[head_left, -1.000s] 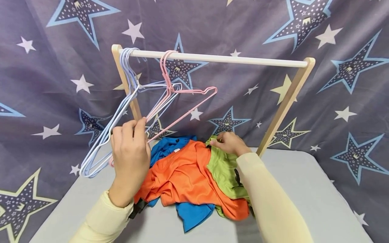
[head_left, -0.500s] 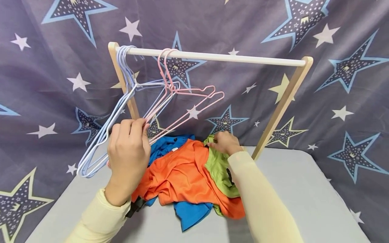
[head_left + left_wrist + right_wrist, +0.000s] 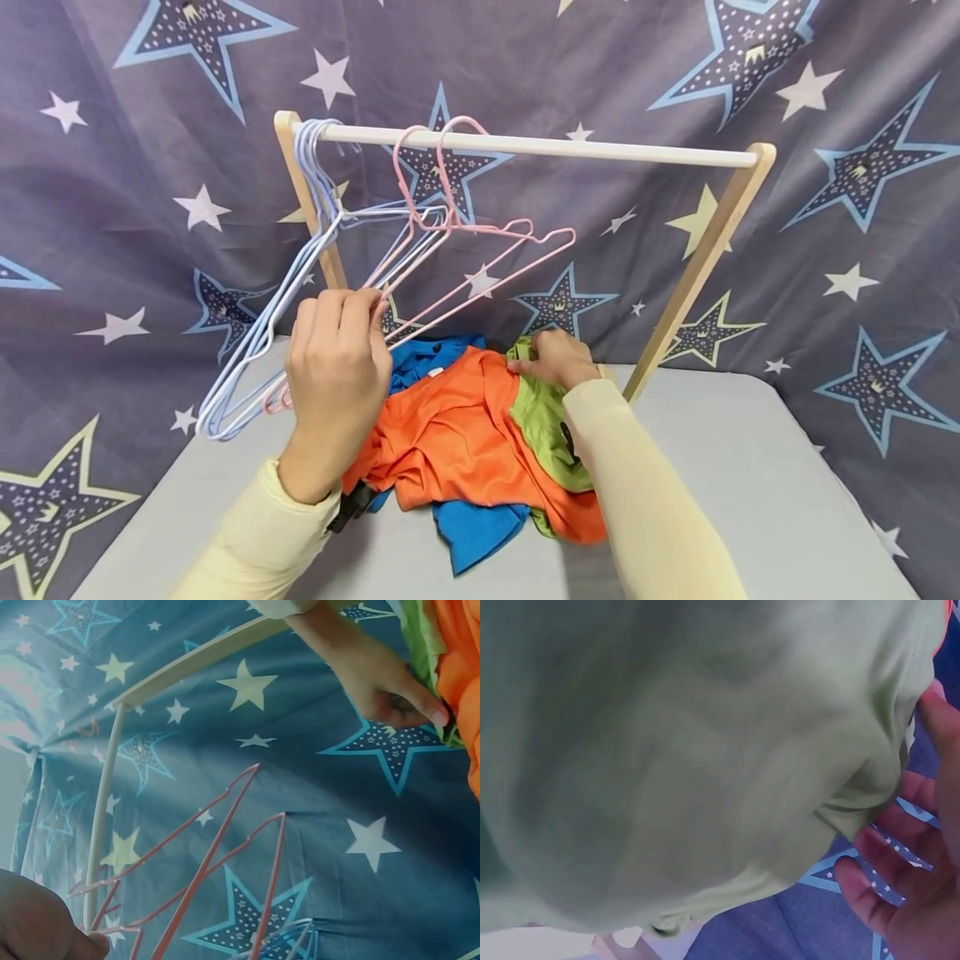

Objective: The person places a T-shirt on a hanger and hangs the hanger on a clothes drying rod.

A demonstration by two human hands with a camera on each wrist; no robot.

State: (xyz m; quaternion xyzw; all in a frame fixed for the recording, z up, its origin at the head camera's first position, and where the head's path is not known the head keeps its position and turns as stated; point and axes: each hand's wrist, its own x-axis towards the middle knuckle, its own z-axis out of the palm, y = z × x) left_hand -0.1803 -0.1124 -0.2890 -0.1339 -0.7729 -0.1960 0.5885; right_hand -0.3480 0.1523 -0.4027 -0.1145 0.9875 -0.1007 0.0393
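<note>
My left hand (image 3: 337, 358) grips the side of the front pink clothes hanger (image 3: 480, 294), whose hook arches above the rod. A second pink hanger hangs just behind it, close to the same hand. My right hand (image 3: 562, 358) pinches the edge of a green shirt (image 3: 543, 417) at the back right of a clothes pile, the thumb in front of the cloth. In the right wrist view, the green cloth fills most of the picture and the fingers lie along its edge. An orange shirt (image 3: 457, 425) covers the pile's middle, over a blue garment (image 3: 483, 529).
A clothes rack with a white rod (image 3: 600, 150) and wooden posts (image 3: 701, 271) stands behind the pile. Several blue and white hangers (image 3: 255, 333) hang at its left end. A grey surface (image 3: 750, 500) lies beneath, with a star-patterned curtain (image 3: 600, 50) behind.
My left hand has drawn the front pink hanger to the right and its hook has risen, parting it from the other pink one. My right hand has stayed at the green shirt.
</note>
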